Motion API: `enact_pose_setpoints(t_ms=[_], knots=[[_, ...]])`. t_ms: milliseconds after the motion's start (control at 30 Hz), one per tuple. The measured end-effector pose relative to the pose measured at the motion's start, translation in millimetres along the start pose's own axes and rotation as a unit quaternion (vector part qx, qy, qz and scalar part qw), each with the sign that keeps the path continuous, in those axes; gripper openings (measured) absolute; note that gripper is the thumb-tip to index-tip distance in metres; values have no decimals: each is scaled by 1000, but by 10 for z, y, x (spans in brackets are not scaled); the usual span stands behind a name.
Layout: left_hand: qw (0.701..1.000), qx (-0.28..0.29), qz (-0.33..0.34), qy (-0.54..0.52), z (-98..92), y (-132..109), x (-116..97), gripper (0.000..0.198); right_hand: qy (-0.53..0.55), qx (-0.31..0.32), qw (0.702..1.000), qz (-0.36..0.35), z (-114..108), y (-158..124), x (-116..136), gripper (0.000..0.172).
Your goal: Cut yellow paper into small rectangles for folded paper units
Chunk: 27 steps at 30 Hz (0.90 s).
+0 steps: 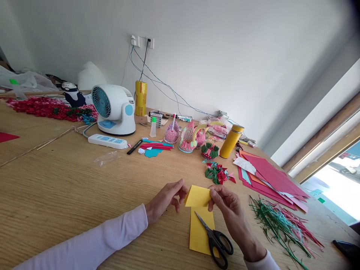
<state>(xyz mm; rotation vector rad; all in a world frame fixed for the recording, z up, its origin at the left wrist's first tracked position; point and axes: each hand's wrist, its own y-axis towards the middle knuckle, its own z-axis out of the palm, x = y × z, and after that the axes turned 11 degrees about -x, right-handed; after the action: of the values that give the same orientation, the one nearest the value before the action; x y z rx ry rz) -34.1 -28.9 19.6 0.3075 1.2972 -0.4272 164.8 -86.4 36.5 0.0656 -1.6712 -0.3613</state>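
Note:
My right hand [226, 202] pinches the right edge of a folded yellow paper [198, 195] between thumb and fingers, above the table. At the paper's left side is my left hand [168, 197], its fingers apart and curved; whether a fingertip touches the fold I cannot tell. Below lies a larger yellow sheet [198, 234], flat on the wood. Black-handled scissors [215, 238] rest across it, their blades nearly closed and pointing away to the left.
Cut paper strips [281, 221] and a stack of red sheets [270, 168] lie at right. Small folded pieces [218, 172], paper swans [188, 138], a yellow bottle [232, 141], a power strip [107, 141] and a fan [115, 107] stand or lie farther back on the wooden table [84, 187].

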Motion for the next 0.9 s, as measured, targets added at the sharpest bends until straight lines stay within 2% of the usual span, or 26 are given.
enact_pose_setpoints(t_ms=[67, 167, 233, 333, 400, 500, 567, 600, 733, 900], knots=[[994, 47, -81, -58, 19, 1, 13, 49, 14, 28, 999, -7, 10, -8, 28, 22], [964, 136, -210, -90, 39, -17, 14, 42, 15, 60, 998, -15, 40, -6, 46, 15], [951, 147, -252, -106, 34, -26, 9, 35, 0, 56, 998, -25, 51, 7, 50, 14], [956, 85, -238, -146, -1, -11, 4, 28, -47, -6, 999, -26, 3, 5, 54, 20], [957, 36, -227, -178, -33, 13, 4, 24, -128, -35, 990, -36, -83, -51, 55, 19], [947, 0, -226, -227, -72, 47, 9, 18, -304, 28, 949, -81, -249, -240, 33, 17], [942, 0, -222, -253, -86, 59, 13, 20, -375, 83, 917, -104, -341, -397, -7, 8], [939, 5, -220, -264, -90, 62, 14, 22, -400, 102, 904, -107, -373, -469, -35, 9], [922, 19, -237, -307, -105, 64, 3, 30, -490, 156, 853, -88, -413, -631, -177, 36], [916, 8, -235, -325, -121, 58, -35, 37, -545, 169, 815, -102, -418, -637, -326, 52]])
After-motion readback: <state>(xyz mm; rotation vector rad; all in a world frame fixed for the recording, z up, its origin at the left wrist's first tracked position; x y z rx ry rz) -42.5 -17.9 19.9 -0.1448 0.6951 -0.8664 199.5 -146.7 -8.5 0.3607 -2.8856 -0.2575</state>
